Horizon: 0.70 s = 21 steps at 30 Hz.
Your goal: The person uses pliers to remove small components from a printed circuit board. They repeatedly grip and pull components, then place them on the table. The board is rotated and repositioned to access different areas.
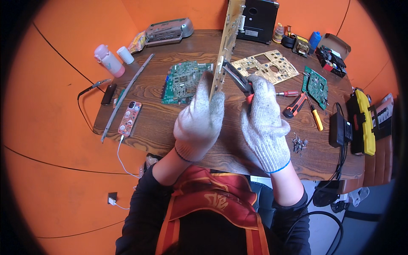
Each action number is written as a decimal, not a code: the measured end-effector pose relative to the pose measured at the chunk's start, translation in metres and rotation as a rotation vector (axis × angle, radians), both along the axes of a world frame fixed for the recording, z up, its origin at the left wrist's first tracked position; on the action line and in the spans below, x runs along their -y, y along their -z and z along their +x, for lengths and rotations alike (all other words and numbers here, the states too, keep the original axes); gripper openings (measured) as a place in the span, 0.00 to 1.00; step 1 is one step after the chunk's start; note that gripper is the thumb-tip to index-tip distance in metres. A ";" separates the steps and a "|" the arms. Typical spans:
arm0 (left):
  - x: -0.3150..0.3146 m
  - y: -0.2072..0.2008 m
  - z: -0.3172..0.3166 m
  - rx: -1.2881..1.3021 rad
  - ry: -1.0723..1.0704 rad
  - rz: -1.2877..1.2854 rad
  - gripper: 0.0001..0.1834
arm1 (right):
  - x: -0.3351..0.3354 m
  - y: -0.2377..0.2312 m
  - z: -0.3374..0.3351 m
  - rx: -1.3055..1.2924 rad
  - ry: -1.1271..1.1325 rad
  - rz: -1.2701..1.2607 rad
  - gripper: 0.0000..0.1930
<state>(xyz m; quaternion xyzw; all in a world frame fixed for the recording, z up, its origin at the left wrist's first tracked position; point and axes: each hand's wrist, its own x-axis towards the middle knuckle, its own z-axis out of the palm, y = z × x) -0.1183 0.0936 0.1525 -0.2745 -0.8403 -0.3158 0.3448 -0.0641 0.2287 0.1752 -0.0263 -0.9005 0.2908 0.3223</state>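
My left hand (196, 124), in a whitish knit glove, is closed round the lower end of a tan circuit board (230, 36). The board stands on edge above the table, seen nearly side-on. In my right hand (264, 121), gloved too, is a pair of pliers (239, 78) with dark jaws and red grips. Their tips meet the right face of the board just above my left fingers; what they pinch, if anything, is too small to tell. Most of the pliers' handles are hidden by the glove. Behind my left hand lies a green circuit board (180, 80).
Another tan board (272, 68) and a green board (316, 87) lie to the right, near an orange-black cutter (295, 105) and yellow-handled screwdriver (317, 119). Small metal scraps (299, 143) are piled beside my right wrist. A phone (130, 118) and metal strip (127, 95) lie left.
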 end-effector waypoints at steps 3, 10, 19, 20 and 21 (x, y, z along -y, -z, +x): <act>-0.001 0.003 -0.003 -0.036 0.027 0.011 0.26 | 0.002 0.003 0.002 -0.041 0.051 0.186 0.20; 0.003 0.008 -0.011 -0.038 0.075 -0.028 0.26 | 0.013 -0.007 0.007 0.097 0.041 0.073 0.12; 0.021 0.024 -0.013 0.117 0.342 0.048 0.30 | 0.002 -0.034 0.025 0.765 -0.431 -1.363 0.21; 0.022 0.025 -0.012 0.231 0.347 0.056 0.31 | 0.004 -0.025 0.026 0.706 -0.452 -1.511 0.22; 0.024 0.026 -0.009 0.282 0.299 0.003 0.31 | -0.001 -0.018 0.028 0.769 -0.702 -1.698 0.23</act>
